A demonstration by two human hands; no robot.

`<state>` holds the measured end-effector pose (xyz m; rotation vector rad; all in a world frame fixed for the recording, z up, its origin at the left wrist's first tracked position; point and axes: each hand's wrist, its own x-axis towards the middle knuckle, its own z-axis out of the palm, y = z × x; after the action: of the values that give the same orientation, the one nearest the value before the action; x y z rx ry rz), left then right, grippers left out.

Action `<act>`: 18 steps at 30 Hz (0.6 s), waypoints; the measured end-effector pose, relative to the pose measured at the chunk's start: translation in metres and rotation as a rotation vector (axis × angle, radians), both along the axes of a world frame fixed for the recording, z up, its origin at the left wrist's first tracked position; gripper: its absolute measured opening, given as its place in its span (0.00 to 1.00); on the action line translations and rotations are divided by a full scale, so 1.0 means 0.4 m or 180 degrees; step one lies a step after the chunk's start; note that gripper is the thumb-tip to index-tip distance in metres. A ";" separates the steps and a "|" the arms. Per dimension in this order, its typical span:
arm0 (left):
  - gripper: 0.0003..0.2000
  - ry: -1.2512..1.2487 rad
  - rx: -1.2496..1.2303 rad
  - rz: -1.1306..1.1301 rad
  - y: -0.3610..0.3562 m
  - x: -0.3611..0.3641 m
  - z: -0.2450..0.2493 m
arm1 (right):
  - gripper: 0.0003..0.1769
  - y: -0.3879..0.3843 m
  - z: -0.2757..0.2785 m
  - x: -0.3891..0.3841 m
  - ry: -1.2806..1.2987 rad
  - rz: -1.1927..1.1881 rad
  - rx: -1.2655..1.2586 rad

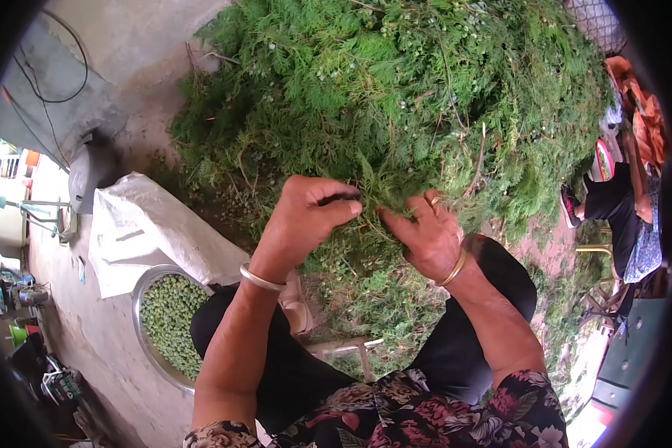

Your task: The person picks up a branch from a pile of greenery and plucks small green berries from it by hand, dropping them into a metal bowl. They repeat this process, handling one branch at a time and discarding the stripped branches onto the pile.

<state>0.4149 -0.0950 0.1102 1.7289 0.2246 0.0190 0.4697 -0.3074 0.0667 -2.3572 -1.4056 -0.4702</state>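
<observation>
My left hand [313, 216] is closed, thumb and fingers pinched together near a green sprig [373, 216] in front of the big heap of leafy cuttings [396, 97]. To its right, my right hand [429, 235] has its thumb and fingers curled round the other side of the sprig's thin stems. What exactly lies between the fingertips is too small to tell. A metal basin [139, 313] full of small green berries [173, 317] stands on the floor beside my left knee.
A white sack [145, 231] lies against the basin. At the right sits another person [623, 201] in dark trousers, near orange cloth [638, 104]. Loose sprigs [381, 321] cover the ground between my knees. Motorbike-like items [60, 381] stand at lower left.
</observation>
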 end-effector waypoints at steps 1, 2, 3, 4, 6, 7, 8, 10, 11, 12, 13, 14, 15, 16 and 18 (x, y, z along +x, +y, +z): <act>0.08 -0.0029 0.0066 -0.0202 0.002 0.003 -0.016 | 0.26 0.000 0.001 -0.002 0.0003 -0.0001 0.0000; 0.08 -0.0058 0.0132 -0.0404 0.003 0.004 -0.030 | 0.26 0.001 0.004 -0.004 0.0035 0.0013 -0.0081; 0.08 -0.0055 0.0132 -0.0405 0.006 0.005 -0.040 | 0.26 0.001 0.006 -0.006 0.0066 0.0027 -0.0162; 0.09 -0.0200 0.0209 -0.0461 0.008 0.006 -0.049 | 0.26 0.000 0.003 -0.006 0.0068 0.0026 -0.0162; 0.09 -0.0342 0.0281 -0.0526 0.005 0.007 -0.030 | 0.24 -0.003 -0.004 -0.006 -0.0006 0.0087 -0.0118; 0.10 0.0212 0.0240 -0.0381 0.004 0.005 -0.010 | 0.24 -0.003 -0.004 -0.006 -0.0002 0.0080 -0.0122; 0.11 0.0766 0.0197 -0.0232 0.002 0.005 0.005 | 0.22 -0.003 -0.003 -0.005 0.0074 0.0103 -0.0138; 0.11 0.0821 0.0312 -0.0243 -0.004 0.011 -0.005 | 0.20 -0.003 -0.001 -0.006 0.0156 0.0122 -0.0156; 0.12 0.0874 0.0431 -0.0249 -0.005 0.012 -0.013 | 0.18 -0.002 0.003 -0.009 0.0138 0.0145 -0.0257; 0.12 0.0884 0.0429 -0.0251 -0.004 0.012 -0.029 | 0.16 -0.002 0.004 -0.011 0.0122 0.0170 -0.0358; 0.11 0.0633 0.0354 -0.0439 -0.001 0.012 -0.049 | 0.16 0.000 0.004 -0.014 0.0130 0.0173 -0.0360; 0.10 0.0378 0.0277 -0.0622 0.000 0.011 -0.054 | 0.15 0.001 0.003 -0.017 0.0122 0.0135 -0.0406; 0.10 0.0381 0.0274 -0.0619 0.002 0.008 -0.053 | 0.14 0.001 0.003 -0.018 0.0113 0.0097 -0.0453; 0.09 0.0145 0.0386 -0.0665 0.004 0.006 -0.045 | 0.14 0.001 0.003 -0.018 0.0114 0.0099 -0.0456; 0.08 -0.0089 0.0494 -0.0714 0.001 0.002 -0.013 | 0.17 0.002 0.004 -0.013 0.0166 0.0027 -0.0428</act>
<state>0.4156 -0.0947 0.1049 1.8987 0.0075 -0.1060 0.4646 -0.3066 0.0684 -2.4487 -1.4649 -0.3185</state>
